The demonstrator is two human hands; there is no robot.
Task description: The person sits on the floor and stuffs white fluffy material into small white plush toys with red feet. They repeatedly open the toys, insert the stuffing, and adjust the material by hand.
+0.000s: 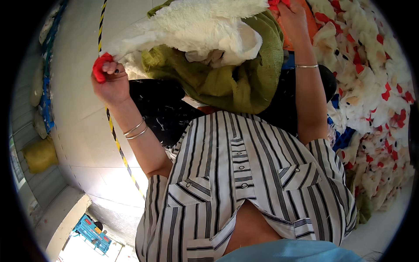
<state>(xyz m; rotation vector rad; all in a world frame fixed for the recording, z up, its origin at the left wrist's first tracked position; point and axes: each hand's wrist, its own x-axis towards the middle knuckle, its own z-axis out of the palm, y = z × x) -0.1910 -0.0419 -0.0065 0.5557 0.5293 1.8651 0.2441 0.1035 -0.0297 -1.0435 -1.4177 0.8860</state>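
Observation:
Between my two raised hands stretches a white plush toy skin (198,28), long-furred and limp, with red pieces at its ends. My left hand (112,85) is closed on the red end at the left. Up at the right, near the picture's top edge, my right hand (291,19) grips another red end, partly cut off by the frame. Below the plush, an olive-green woven sack (248,87) lies open across my lap. Some whitish material shows in its mouth; most of what it holds is hidden.
A big heap of white plush pieces with red parts (371,118) rises at my right. Something orange (301,26) lies beside my right hand. Black-and-yellow tape (114,131) runs along the pale floor at left. Farther off are a yellow sack (40,156) and a blue vehicle (92,233).

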